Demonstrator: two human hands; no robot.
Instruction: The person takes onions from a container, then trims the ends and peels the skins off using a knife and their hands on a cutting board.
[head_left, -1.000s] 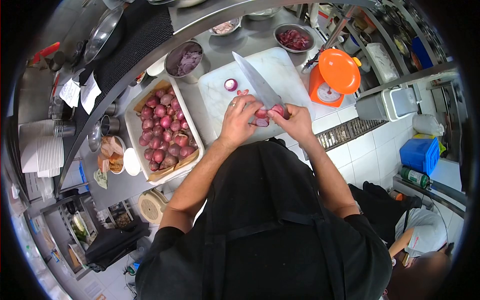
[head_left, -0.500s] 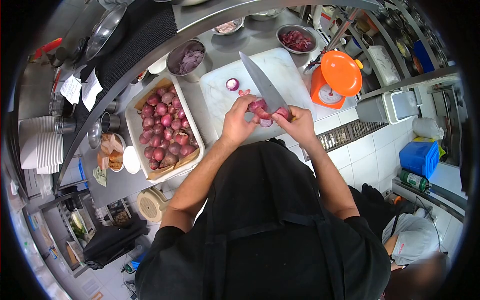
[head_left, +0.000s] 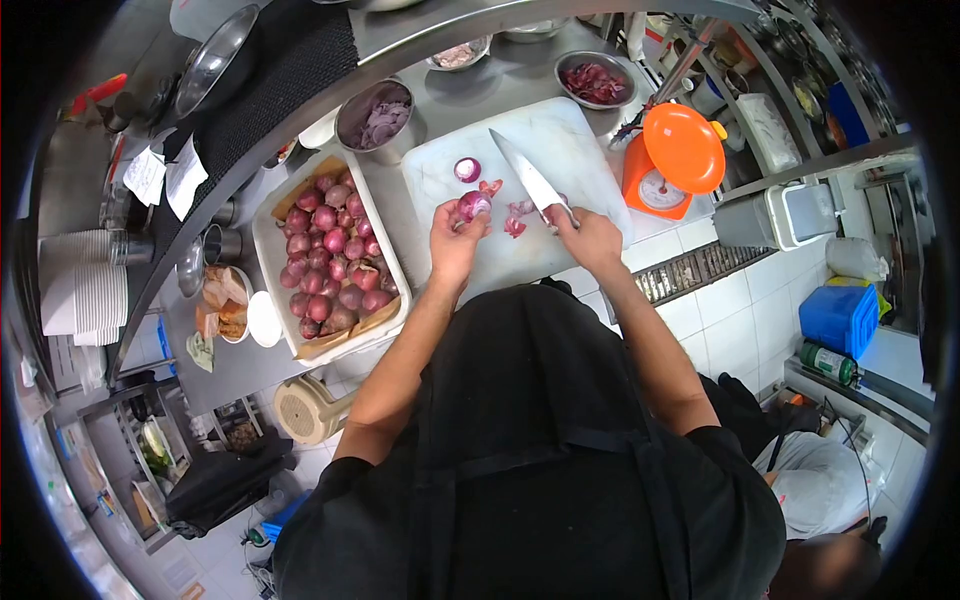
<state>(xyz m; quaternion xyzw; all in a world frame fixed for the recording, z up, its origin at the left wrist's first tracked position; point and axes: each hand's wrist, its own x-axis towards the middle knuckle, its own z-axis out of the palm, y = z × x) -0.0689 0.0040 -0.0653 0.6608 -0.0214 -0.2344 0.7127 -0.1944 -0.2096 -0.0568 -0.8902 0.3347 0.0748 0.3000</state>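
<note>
My left hand [head_left: 456,238] is closed around a red onion [head_left: 474,204] with a pale cut patch, held over the left part of the white cutting board [head_left: 440,155]. My right hand [head_left: 588,238] grips a kitchen knife [head_left: 528,172] by its handle, the blade slanting up and left across the board. Between the hands lie onion peel pieces [head_left: 514,226]. Just above my left hand rests a small reddish scrap [head_left: 490,187]. Farther up on the board sits a separate onion piece [head_left: 467,169] with a white face and purple rim.
Left of the board stands a white tray [head_left: 268,250] full of red onions. Behind are a metal bowl of sliced onion [head_left: 345,125] and a bowl of peels [head_left: 594,79]. An orange scale [head_left: 683,150] stands at right. Another person [head_left: 820,485] is at lower right.
My hands have moved apart. The onion has gone left in my left hand, and the knife has come away to the right. Peel pieces now lie on the board between them.
</note>
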